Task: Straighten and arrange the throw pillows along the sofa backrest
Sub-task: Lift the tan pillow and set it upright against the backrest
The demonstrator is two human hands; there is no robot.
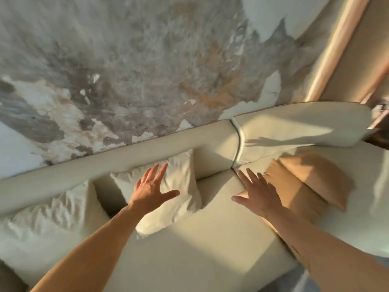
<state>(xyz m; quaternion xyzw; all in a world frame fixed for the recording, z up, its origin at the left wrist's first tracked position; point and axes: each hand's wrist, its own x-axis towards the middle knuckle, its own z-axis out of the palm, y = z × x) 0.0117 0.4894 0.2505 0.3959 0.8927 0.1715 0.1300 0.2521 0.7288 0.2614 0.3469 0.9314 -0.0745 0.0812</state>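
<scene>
Both hands are reaching out over the cream sofa [210,239], fingers spread wide and gripping nothing. The left hand [152,188] is hovering in front of a white pillow [181,180] leaning on the backrest [147,148] (contact unclear). The right hand [260,191] is overlapping the edge of a tan pillow [315,178]. Another white pillow [52,211] is lying well left of the left hand.

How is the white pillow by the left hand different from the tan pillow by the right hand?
The white pillow is cream and wrinkly; the tan pillow is brown and smoother. The white pillow leans on the backrest, while the tan one lies flatter on the seat. Both are soft and squarish.
</scene>
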